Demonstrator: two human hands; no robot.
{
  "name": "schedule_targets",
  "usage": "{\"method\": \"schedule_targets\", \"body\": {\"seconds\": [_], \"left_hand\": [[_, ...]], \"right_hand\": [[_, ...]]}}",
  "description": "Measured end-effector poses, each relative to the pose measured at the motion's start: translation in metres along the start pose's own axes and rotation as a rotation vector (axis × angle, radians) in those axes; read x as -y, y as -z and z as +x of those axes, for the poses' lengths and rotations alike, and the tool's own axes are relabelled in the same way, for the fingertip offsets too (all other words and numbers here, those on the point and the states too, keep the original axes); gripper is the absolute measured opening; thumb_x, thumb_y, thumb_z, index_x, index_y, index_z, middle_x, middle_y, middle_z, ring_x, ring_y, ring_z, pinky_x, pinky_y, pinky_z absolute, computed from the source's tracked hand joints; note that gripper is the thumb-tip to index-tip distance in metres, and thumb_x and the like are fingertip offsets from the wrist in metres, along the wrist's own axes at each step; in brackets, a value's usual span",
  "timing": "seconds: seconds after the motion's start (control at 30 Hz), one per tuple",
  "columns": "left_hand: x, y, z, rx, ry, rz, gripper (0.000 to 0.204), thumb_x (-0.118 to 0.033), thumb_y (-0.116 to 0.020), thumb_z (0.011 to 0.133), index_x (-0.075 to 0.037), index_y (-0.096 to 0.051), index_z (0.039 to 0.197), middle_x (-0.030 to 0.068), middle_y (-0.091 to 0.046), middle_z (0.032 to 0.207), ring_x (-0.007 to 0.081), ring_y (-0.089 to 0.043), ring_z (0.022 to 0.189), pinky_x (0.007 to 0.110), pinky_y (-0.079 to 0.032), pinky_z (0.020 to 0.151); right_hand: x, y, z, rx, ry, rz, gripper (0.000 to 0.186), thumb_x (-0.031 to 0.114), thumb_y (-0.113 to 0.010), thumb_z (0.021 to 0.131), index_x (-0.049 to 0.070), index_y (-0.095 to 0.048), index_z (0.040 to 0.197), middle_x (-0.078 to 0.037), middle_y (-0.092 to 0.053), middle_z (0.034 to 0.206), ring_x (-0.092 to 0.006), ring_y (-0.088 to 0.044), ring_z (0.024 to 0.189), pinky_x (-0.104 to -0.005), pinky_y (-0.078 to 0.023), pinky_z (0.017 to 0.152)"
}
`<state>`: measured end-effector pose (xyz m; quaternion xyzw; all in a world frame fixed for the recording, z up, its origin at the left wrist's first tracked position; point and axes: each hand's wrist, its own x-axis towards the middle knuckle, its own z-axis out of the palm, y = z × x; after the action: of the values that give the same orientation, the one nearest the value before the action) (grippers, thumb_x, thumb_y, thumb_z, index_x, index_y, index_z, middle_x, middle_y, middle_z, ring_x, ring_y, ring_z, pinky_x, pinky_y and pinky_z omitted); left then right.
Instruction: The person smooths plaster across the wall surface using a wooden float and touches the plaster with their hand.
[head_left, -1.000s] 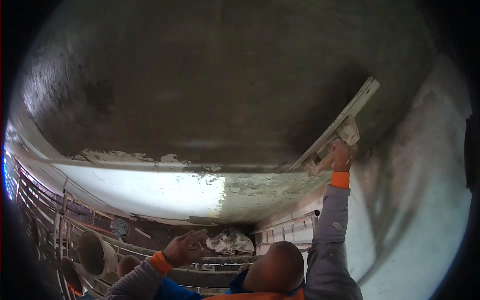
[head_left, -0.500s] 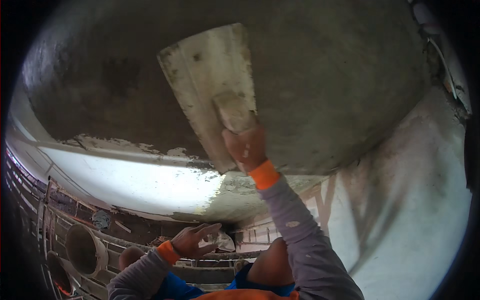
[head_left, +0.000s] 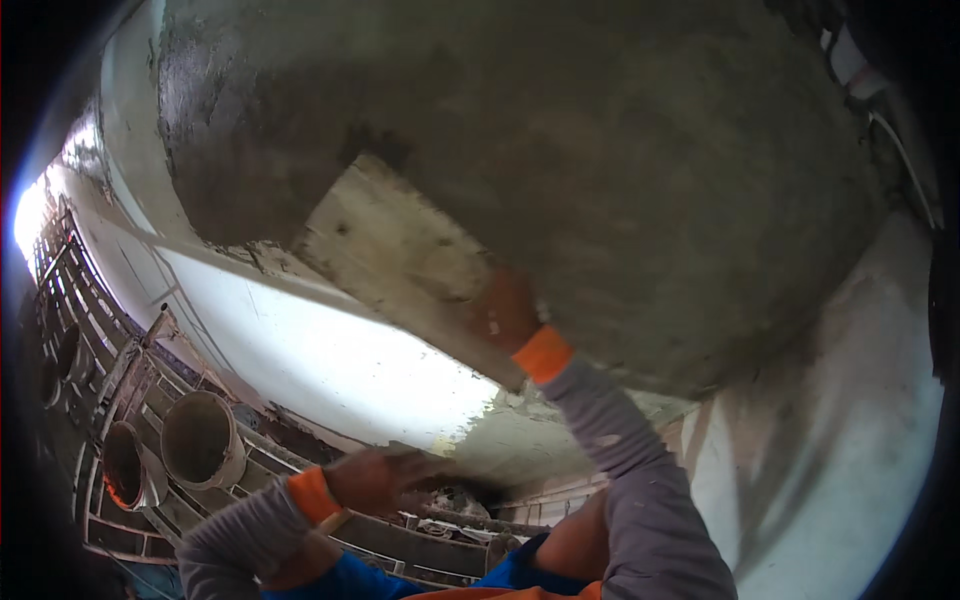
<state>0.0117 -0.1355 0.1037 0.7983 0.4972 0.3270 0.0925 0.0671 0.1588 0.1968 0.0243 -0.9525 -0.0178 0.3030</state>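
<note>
My right hand (head_left: pixel 505 305) grips a long, pale, plaster-stained float (head_left: pixel 375 240), held tilted against the dark grey plastered wall (head_left: pixel 640 170); it is blurred by motion. The lower band of wall (head_left: pixel 370 370) is white, with ragged plaster along its edge. My left hand (head_left: pixel 385 480), also blurred, is low near that band with its fingers stretched out and nothing visible in it. Both sleeves are grey with orange cuffs.
Below is a slatted platform (head_left: pixel 265 500) with railings, carrying a bucket (head_left: pixel 200 445) and an orange-stained bucket (head_left: pixel 125 465) at the lower left. A pale, streaked wall (head_left: pixel 840 440) stands at the right. Bright light comes in at the far left edge.
The float has swept from the right leftwards, then lower. My view has swung, bringing more of the platform and left side in. My left hand stays low with fingers apart.
</note>
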Motion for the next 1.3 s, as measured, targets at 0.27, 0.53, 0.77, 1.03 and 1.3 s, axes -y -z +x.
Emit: {"method": "schedule_targets", "body": {"seconds": [0.27, 0.53, 0.77, 1.03, 1.3], "left_hand": [[0.039, 0.075, 0.081, -0.374, 0.178, -0.185, 0.062, -0.005, -0.069, 0.082, -0.003, -0.041, 0.137, 0.0089, -0.064, 0.103, 0.0095, -0.061, 0.066, 0.024, -0.051, 0.062], [0.07, 0.069, 0.084, -0.469, 0.255, -0.341, 0.059, -0.006, -0.067, 0.084, 0.001, -0.039, 0.135, 0.0096, -0.065, 0.1, 0.0101, -0.063, 0.067, 0.024, -0.052, 0.062], [0.051, 0.034, 0.115, -0.226, 0.16, -0.166, 0.038, -0.012, -0.071, 0.083, -0.001, -0.058, 0.116, 0.01, -0.067, 0.093, 0.0124, -0.065, 0.068, 0.026, -0.053, 0.061], [0.029, 0.071, 0.191, -0.529, 0.079, -0.151, 0.084, -0.015, -0.069, 0.085, -0.002, -0.013, 0.147, 0.0209, -0.055, 0.121, 0.0204, -0.065, 0.09, 0.031, -0.052, 0.076], [0.026, 0.118, 0.344, -0.672, -0.007, -0.012, 0.092, -0.024, -0.073, 0.081, 0.003, -0.013, 0.144, 0.0277, -0.05, 0.127, 0.0323, -0.055, 0.115, 0.037, -0.047, 0.093]], "right_hand": [[-0.078, 0.189, -0.031, -0.218, -0.439, -0.727, 0.051, 0.024, -0.069, 0.067, 0.002, -0.058, 0.113, -0.02, -0.065, 0.087, -0.0397, -0.063, 0.078, -0.0468, -0.051, 0.068], [-0.127, 0.16, -0.109, -0.041, -0.63, -0.746, 0.041, 0.025, -0.063, 0.072, 0.001, -0.059, 0.104, -0.02, -0.065, 0.083, -0.0394, -0.064, 0.074, -0.0464, -0.052, 0.063], [-0.079, 0.071, -0.156, 0.32, -0.638, -0.579, 0.041, 0.021, -0.065, 0.07, 0.003, -0.058, 0.106, -0.018, -0.066, 0.083, -0.0368, -0.065, 0.077, -0.0456, -0.053, 0.067], [-0.017, 0.088, -0.029, -0.168, -0.294, 0.489, 0.046, 0.029, -0.068, 0.082, 0.001, -0.056, 0.117, -0.023, -0.06, 0.107, -0.0295, -0.065, 0.089, -0.0345, -0.051, 0.072], [-0.062, 0.099, 0.004, -0.446, -0.615, 0.103, 0.029, 0.019, -0.069, 0.071, 0.003, -0.061, 0.094, -0.018, -0.066, 0.084, -0.0376, -0.064, 0.079, -0.0451, -0.05, 0.068]]}}
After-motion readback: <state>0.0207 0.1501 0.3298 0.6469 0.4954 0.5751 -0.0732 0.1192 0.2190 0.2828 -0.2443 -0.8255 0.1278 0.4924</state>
